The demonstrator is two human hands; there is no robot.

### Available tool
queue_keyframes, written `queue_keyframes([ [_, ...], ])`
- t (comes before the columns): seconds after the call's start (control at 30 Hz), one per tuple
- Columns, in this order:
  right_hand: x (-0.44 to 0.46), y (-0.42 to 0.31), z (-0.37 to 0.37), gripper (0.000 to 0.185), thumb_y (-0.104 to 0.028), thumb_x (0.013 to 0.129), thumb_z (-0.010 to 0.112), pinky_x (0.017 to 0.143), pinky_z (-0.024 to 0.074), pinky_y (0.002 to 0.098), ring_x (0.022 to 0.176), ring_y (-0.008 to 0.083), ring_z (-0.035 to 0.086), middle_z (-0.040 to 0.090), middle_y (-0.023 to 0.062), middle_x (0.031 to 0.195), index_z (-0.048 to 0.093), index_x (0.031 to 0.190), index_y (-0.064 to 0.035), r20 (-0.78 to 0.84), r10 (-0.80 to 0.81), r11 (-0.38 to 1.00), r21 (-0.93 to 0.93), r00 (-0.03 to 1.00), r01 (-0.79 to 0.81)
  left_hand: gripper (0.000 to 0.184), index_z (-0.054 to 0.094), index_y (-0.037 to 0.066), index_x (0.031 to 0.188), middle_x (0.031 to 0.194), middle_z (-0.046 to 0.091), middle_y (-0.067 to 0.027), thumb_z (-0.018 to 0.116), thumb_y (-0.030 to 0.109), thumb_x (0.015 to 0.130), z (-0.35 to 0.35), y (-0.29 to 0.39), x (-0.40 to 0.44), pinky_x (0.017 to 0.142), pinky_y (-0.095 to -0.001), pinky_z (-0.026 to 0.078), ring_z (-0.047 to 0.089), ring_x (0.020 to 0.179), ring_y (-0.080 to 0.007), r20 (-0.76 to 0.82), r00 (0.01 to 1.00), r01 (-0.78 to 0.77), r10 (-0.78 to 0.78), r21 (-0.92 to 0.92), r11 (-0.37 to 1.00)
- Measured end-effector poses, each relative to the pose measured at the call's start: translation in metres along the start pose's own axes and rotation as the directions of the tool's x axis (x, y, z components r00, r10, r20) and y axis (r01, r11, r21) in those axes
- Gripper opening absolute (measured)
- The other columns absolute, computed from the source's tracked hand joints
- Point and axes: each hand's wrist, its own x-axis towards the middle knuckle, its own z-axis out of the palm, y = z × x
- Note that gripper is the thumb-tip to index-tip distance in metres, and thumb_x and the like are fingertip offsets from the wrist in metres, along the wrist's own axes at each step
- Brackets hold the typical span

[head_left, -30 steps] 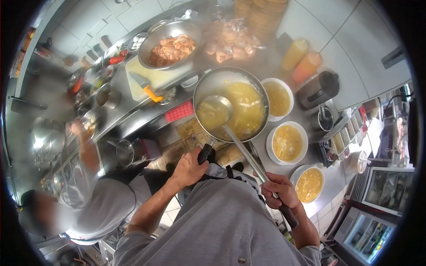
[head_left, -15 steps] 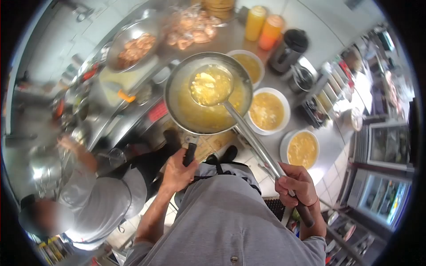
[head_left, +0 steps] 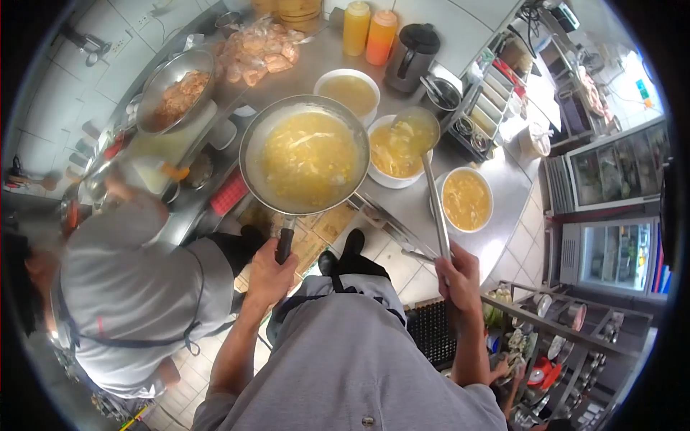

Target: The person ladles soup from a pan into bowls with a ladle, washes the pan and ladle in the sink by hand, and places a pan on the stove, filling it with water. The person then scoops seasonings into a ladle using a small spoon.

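Note:
My left hand (head_left: 273,273) is closed around the black handle of a frying pan (head_left: 248,147). Yellow soup with pale egg-like strands (head_left: 309,154) fills the pan. In my right hand (head_left: 460,276) is the long metal handle of a ladle (head_left: 440,208). The ladle's bowl is tilted over the right side of the middle white bowl (head_left: 381,176), which holds the same kind of soup. To its right stands another white bowl (head_left: 491,208) of soup with strands in it. Behind the pan, a third white bowl (head_left: 375,108) holds paler, smoother-looking soup.
A co-worker in a grey shirt (head_left: 136,280) stands close on my left. Two squeeze bottles (head_left: 366,32) and a dark jug (head_left: 413,57) stand at the back. Bagged raw-looking meat (head_left: 255,50) and a metal bowl (head_left: 205,93) of meat lie back left. Condiment containers (head_left: 489,108) line the right.
The ladle has moved right from above the pan to over the middle bowl, tipping. My right hand has shifted slightly left and up. The pan appears further left, as the view has also turned.

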Motion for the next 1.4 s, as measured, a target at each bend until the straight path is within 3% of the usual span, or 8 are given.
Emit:
queue_keyframes([
  [0.2, 0.006, 0.059, -0.001, 0.052, -0.004, 0.096, 0.062, 0.053, 0.0452, 0.0297, 0.053, 0.012, 0.05, 0.062, 0.009, 0.067, 0.056, 0.147, 0.0008, -0.119, -0.473, 0.748, -0.577, 0.873, 0.327, 0.015, 0.056, 0.001, 0.091, 0.062, 0.058, -0.0046, 0.067, 0.011, 0.091, 0.002, -0.003, -0.028, 0.045, -0.03, 0.046, 0.057, 0.047, -0.011, -0.003, 1.0, 0.012, -0.012, 0.041, 0.999],
  [0.4, 0.024, 0.078, -0.013, 0.058, -0.003, 0.092, 0.067, 0.058, 0.0467, 0.034, 0.058, 0.0152, 0.049, 0.055, 0.0273, 0.074, 0.054, 0.148, -0.0007, -0.023, -0.398, 0.677, -0.681, 0.917, 0.277, 0.018, 0.057, 0.001, 0.092, 0.061, 0.06, -0.0065, 0.068, 0.015, 0.093, 0.024, -0.007, -0.058, 0.046, -0.0309, 0.047, 0.06, 0.048, -0.0133, -0.027, 0.999, 0.032, -0.032, 0.017, 0.999],
  [0.63, 0.005, 0.024, -0.078, 0.056, -0.005, 0.095, 0.06, 0.059, 0.0409, 0.0229, 0.067, 0.0037, 0.049, 0.056, -0.0041, 0.076, 0.056, 0.151, -0.0046, 0.186, -0.112, 0.945, -0.284, 0.976, 0.163, 0.025, 0.059, -0.001, 0.097, 0.062, 0.062, -0.0086, 0.067, 0.022, 0.093, 0.071, -0.017, -0.084, 0.05, -0.0353, 0.049, 0.063, 0.05, -0.0171, -0.093, 0.985, 0.158, -0.149, 0.103, 0.982],
  [0.97, 0.066, 0.024, -0.085, 0.053, -0.01, 0.093, 0.068, 0.072, 0.0542, 0.0466, 0.08, 0.044, 0.071, 0.069, 0.0302, 0.096, 0.055, 0.143, 0.0019, 0.65, -0.382, 0.327, -0.569, 0.657, 0.754, 0.04, 0.06, -0.004, 0.117, 0.093, 0.068, -0.0304, 0.07, 0.021, 0.088, 0.124, -0.029, -0.106, 0.078, -0.0504, 0.052, 0.067, 0.091, -0.0471, -0.305, 0.937, 0.21, -0.17, 0.103, 0.972],
  [1.07, 0.045, 0.021, -0.096, 0.05, -0.009, 0.095, 0.066, 0.056, 0.0504, 0.0434, 0.059, 0.0348, 0.066, 0.069, 0.0224, 0.083, 0.055, 0.143, 0.0017, 0.729, -0.169, 0.498, -0.517, 0.663, 0.696, 0.04, 0.06, -0.003, 0.117, 0.091, 0.068, -0.03, 0.07, 0.022, 0.088, 0.127, -0.021, -0.109, 0.078, -0.0511, 0.052, 0.068, 0.09, -0.0468, -0.351, 0.92, 0.238, -0.178, 0.137, 0.962],
  [1.1, 0.041, 0.015, -0.095, 0.042, -0.009, 0.097, 0.064, 0.049, 0.0447, 0.0385, 0.051, 0.027, 0.06, 0.066, 0.0156, 0.077, 0.058, 0.137, 0.0011, 0.677, 0.142, 0.846, -0.462, 0.722, 0.266, 0.036, 0.06, -0.003, 0.112, 0.08, 0.067, -0.0242, 0.068, 0.022, 0.088, 0.129, -0.032, -0.108, 0.071, -0.0474, 0.053, 0.069, 0.076, -0.0394, -0.368, 0.924, 0.189, -0.108, 0.194, 0.963],
  [1.17, 0.024, -0.007, -0.084, 0.019, -0.009, 0.101, 0.061, 0.037, 0.0293, 0.0239, 0.042, 0.0065, 0.043, 0.054, 0.0007, 0.071, 0.063, 0.118, -0.0017, 0.647, 0.491, 0.858, -0.244, 0.583, -0.452, 0.032, 0.06, -0.003, 0.108, 0.069, 0.066, -0.0185, 0.066, 0.021, 0.089, 0.129, -0.04, -0.112, 0.063, -0.0437, 0.053, 0.07, 0.061, -0.032, -0.389, 0.92, 0.156, -0.048, 0.252, 0.955],
  [1.4, 0.014, -0.002, -0.088, 0.033, -0.012, 0.101, 0.063, 0.036, 0.0294, 0.0233, 0.04, 0.0061, 0.041, 0.052, 0.0019, 0.07, 0.061, 0.133, 0.0, 0.707, 0.444, 0.833, -0.1, 0.55, -0.545, 0.028, 0.059, -0.004, 0.099, 0.062, 0.062, -0.0118, 0.067, 0.021, 0.09, 0.112, 0.002, -0.124, 0.055, -0.0376, 0.052, 0.066, 0.054, -0.0211, -0.247, 0.949, 0.217, -0.196, 0.064, 0.974],
])
